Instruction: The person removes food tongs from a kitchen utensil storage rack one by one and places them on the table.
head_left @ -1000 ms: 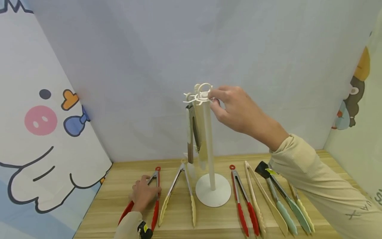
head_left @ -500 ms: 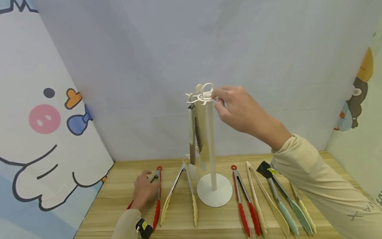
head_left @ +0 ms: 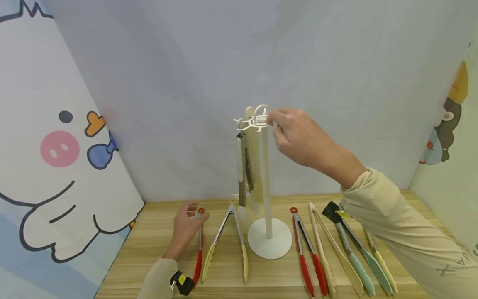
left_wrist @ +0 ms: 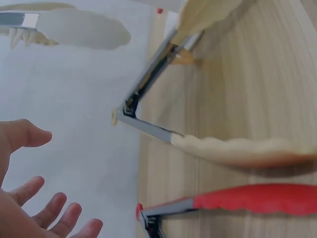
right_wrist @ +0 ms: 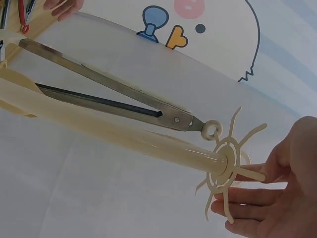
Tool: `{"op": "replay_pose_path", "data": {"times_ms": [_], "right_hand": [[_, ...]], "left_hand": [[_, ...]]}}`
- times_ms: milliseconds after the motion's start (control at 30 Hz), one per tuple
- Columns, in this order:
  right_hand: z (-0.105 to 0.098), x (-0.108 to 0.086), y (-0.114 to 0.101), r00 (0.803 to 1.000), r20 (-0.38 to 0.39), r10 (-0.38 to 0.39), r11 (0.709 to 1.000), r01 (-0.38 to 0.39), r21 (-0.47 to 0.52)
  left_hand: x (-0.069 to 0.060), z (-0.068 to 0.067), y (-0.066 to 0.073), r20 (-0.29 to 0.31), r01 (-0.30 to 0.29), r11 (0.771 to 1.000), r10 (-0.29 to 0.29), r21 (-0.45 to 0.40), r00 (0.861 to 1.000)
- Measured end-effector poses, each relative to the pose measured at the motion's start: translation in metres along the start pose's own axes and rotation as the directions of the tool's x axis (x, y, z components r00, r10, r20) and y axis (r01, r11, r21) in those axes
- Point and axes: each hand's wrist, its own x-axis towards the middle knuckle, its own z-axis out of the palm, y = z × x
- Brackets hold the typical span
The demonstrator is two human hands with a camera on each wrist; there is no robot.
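A white stand [head_left: 267, 187] carries a ring of hooks [right_wrist: 227, 163] at its top. My right hand [head_left: 298, 135] pinches one of these hooks between thumb and fingers, as the right wrist view shows. Metal tongs with a pale grip [head_left: 240, 166] hang by their loop on the stand's left side. My left hand [head_left: 186, 226] hovers at the top end of the left red-handled tongs [head_left: 198, 265]. In the left wrist view, its fingers [left_wrist: 55, 203] are spread and loosely bent with nothing in them. The hand hides part of those tongs.
Pale yellow tongs [head_left: 244, 261] lie spread open left of the stand's round base [head_left: 269, 249]. To the right lie red tongs [head_left: 304, 257], cream tongs [head_left: 323, 249], green-handled tongs [head_left: 358, 265] and yellow-handled ones [head_left: 384, 270]. A grey backdrop [head_left: 186, 124] rises behind the wooden table.
My left hand has lifted off the left red tongs and moved forward toward their top end, fingers spreading. My right hand keeps its pinch on the hook.
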Motion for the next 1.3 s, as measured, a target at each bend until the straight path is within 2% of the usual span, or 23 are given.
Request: {"op": "replay_pose_path", "data": {"times_ms": [267, 533, 667, 867, 1033, 1167, 1300], "right_hand": [[0.000, -0.001, 0.004, 1.000, 0.007, 0.010, 1.000, -0.010, -0.023], [0.001, -0.003, 0.003, 0.999, -0.039, -0.013, 1.000, 0.013, 0.010], [0.001, -0.003, 0.003, 0.999, -0.032, -0.008, 1.000, 0.009, 0.027], [-0.001, -0.004, 0.002, 1.000, -0.008, 0.029, 0.998, -0.028, 0.052], [-0.002, -0.004, 0.000, 0.998, 0.023, 0.061, 0.996, -0.062, 0.065], [-0.001, -0.003, -0.001, 0.999, 0.007, 0.045, 0.997, -0.045, 0.059], [-0.001, -0.002, -0.001, 0.999, -0.015, 0.031, 0.998, -0.030, 0.064]], "left_hand": [[-0.004, 0.005, 0.030, 0.012, -0.076, 0.996, 0.076, -0.046, 0.997], [-0.009, 0.010, 0.063, 0.016, -0.151, 0.982, 0.154, -0.118, 0.988], [-0.011, 0.012, 0.081, 0.020, -0.220, 0.959, 0.227, -0.176, 0.974], [-0.016, 0.015, 0.104, 0.058, -0.299, 0.920, 0.323, -0.253, 0.944], [-0.023, 0.013, 0.121, 0.089, -0.317, 0.903, 0.355, -0.290, 0.931], [-0.030, 0.008, 0.136, 0.131, -0.308, 0.899, 0.362, -0.312, 0.923], [-0.026, 0.012, 0.135, 0.153, -0.309, 0.897, 0.370, -0.317, 0.916]]}}
